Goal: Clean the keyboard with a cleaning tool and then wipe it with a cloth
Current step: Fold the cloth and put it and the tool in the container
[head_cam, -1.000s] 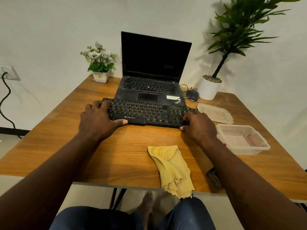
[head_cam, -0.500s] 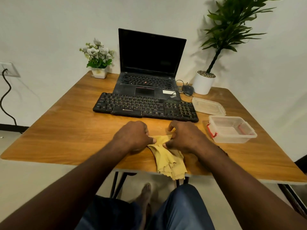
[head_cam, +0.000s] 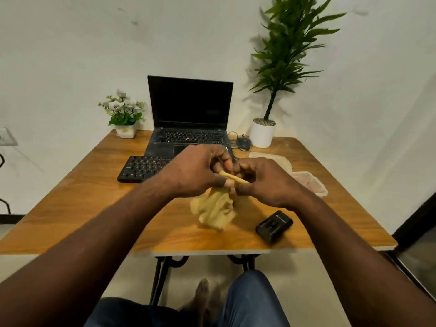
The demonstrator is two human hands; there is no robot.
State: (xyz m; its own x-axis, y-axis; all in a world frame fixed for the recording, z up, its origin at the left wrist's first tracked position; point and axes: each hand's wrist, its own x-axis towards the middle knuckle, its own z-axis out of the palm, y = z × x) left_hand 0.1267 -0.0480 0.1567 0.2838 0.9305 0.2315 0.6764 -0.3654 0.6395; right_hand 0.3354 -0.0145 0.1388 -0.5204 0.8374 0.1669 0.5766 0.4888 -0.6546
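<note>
— Yellow cloth [head_cam: 215, 208]: who is gripping it?
— Both hands are. The fingers [head_cam: 221, 181] of the left hand [head_cam: 195, 171] and right hand [head_cam: 267, 182] are pinching its top edge, the rest hanging bunched over the desk [head_cam: 94, 199].
— And the keyboard [head_cam: 144, 168]?
— It is lying beyond the fingers, towards the left, its long axis running left to right, with the left hand sitting nearer. No lettering is showing legibly.
</note>
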